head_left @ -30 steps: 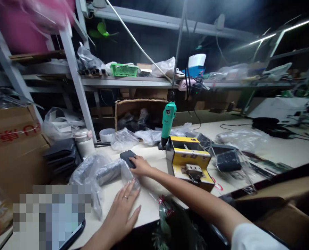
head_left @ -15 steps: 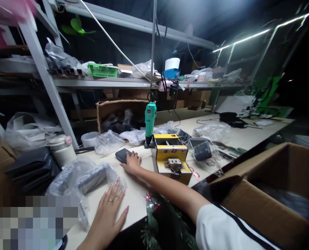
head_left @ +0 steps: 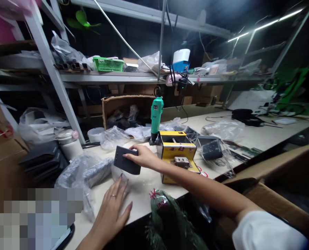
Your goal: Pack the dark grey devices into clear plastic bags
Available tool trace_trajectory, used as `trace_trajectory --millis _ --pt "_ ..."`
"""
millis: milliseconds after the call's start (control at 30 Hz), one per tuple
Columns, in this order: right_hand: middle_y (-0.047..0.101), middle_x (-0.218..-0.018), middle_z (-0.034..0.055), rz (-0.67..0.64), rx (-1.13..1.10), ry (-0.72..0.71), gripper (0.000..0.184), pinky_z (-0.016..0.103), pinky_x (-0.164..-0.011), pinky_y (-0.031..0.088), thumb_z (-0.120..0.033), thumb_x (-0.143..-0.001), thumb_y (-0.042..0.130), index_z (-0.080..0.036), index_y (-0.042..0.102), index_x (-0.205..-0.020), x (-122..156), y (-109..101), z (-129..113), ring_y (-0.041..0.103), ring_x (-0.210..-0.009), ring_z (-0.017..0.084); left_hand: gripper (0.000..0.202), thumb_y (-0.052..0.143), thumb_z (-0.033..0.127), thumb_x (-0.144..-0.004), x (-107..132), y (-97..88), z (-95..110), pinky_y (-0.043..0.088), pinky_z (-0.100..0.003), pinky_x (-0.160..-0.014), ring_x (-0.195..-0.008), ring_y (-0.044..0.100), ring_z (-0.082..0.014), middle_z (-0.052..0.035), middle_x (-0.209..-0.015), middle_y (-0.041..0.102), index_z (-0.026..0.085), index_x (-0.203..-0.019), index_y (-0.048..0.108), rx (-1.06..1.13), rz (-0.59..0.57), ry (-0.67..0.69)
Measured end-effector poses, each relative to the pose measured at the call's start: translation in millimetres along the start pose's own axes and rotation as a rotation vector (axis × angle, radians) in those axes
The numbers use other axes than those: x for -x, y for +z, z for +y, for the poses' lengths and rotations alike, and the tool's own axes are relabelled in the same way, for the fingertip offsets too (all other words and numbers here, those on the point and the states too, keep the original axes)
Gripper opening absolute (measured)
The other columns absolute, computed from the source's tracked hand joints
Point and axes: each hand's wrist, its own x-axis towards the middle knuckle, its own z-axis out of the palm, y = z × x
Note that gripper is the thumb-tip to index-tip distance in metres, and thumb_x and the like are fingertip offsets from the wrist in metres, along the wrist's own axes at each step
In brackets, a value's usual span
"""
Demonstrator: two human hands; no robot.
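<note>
Between the thumb and fingers of my right hand (head_left: pixel 143 156) is a dark grey flat rectangular piece (head_left: pixel 127 160), tilted up off the white tabletop, with small holes along one edge. My left hand (head_left: pixel 112 205), wearing a ring, is spread near the table's front edge, just below that piece, with nothing in it. Left of it lie wrapped parts in clear plastic (head_left: pixel 77 177). A teal electric screwdriver (head_left: pixel 157 116) hangs upright beside a yellow and black fixture (head_left: pixel 179 152), to the right of the held piece.
Dark flat pieces (head_left: pixel 46 161) are stacked at left beside a white lidded container (head_left: pixel 70 147). An open cardboard box (head_left: pixel 282 198) stands at right. A phone (head_left: pixel 66 238) lies at the lower left. The shelf bears a green basket (head_left: pixel 108 65).
My right hand has picked the dark grey piece up off the table and tilted it towards me. My left hand stays spread and has shifted slightly. The view has swung a little.
</note>
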Motion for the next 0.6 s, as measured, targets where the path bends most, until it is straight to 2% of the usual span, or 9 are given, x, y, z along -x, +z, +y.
trace_trajectory --millis 67,167,333,433,500,533,600 --pt "0.059 -0.083 0.0058 -0.016 -0.103 0.086 0.032 0.022 -0.052 0.045 -0.038 -0.075 0.062 -0.016 0.056 -0.099 2.9 0.3 5.2 0.056 -0.068 0.016 0.050 0.047 0.032 -0.083 0.4 3.8 -2.3 0.040 -0.045 -0.096 -0.123 0.040 -0.0286 -0.0141 -0.140 0.035 0.020 -0.132 0.040 -0.005 -0.052 -0.017" --pt "0.057 -0.085 0.0057 -0.024 -0.288 0.218 0.032 0.023 -0.042 0.046 -0.036 -0.081 0.055 -0.017 0.048 -0.106 0.6 3.1 13.7 0.054 -0.058 0.013 0.050 0.046 0.035 -0.083 1.5 8.6 -5.4 0.040 -0.046 -0.096 -0.121 0.042 -0.0289 -0.0132 -0.139 0.038 0.021 -0.131 0.041 -0.009 -0.098 -0.045" --pt "0.055 -0.092 0.0066 -0.002 -0.536 0.368 0.021 0.029 -0.052 0.053 -0.029 -0.091 0.033 -0.018 0.040 -0.107 -5.5 6.8 28.2 0.058 -0.066 0.012 0.048 0.045 0.035 -0.084 2.3 8.5 -5.8 0.037 -0.049 -0.098 -0.122 0.041 -0.0284 -0.0122 -0.139 0.036 0.023 -0.131 0.042 -0.011 -0.137 -0.070" --pt "0.056 -0.085 0.0087 -0.012 -0.541 0.467 0.019 0.034 -0.056 0.054 -0.017 -0.086 0.035 -0.014 0.042 -0.104 -2.7 15.7 42.6 0.061 -0.068 0.016 0.049 0.045 0.036 -0.084 1.6 6.5 -7.2 0.033 -0.051 -0.099 -0.124 0.038 -0.0286 -0.0119 -0.141 0.034 0.024 -0.131 0.041 0.003 -0.197 -0.100" --pt "0.057 -0.087 0.0112 0.017 -0.477 0.495 0.024 0.040 -0.061 0.053 -0.014 -0.080 0.040 -0.014 0.045 -0.104 3.0 21.9 49.8 0.061 -0.078 0.022 0.048 0.045 0.038 -0.084 0.7 5.9 -10.3 0.033 -0.051 -0.099 -0.125 0.037 -0.0284 -0.0113 -0.141 0.033 0.025 -0.130 0.042 0.043 -0.225 -0.132" --pt "0.055 -0.095 0.0133 0.051 -0.430 0.486 0.030 0.044 -0.068 0.052 -0.014 -0.077 0.043 -0.015 0.045 -0.108 6.1 24.2 51.1 0.059 -0.089 0.025 0.047 0.044 0.039 -0.084 -0.1 6.0 -12.6 0.033 -0.051 -0.100 -0.125 0.037 -0.0280 -0.0108 -0.141 0.033 0.025 -0.129 0.044 0.072 -0.224 -0.160" --pt "0.044 -0.121 0.0160 0.144 -0.318 0.417 0.049 0.049 -0.090 0.041 -0.016 -0.073 0.048 -0.018 0.040 -0.121 9.7 27.3 47.8 0.041 -0.118 0.030 0.044 0.043 0.040 -0.085 -3.2 6.7 -18.1 0.033 -0.049 -0.100 -0.125 0.037 -0.0269 -0.0104 -0.140 0.036 0.025 -0.125 0.048 0.138 -0.210 -0.233"
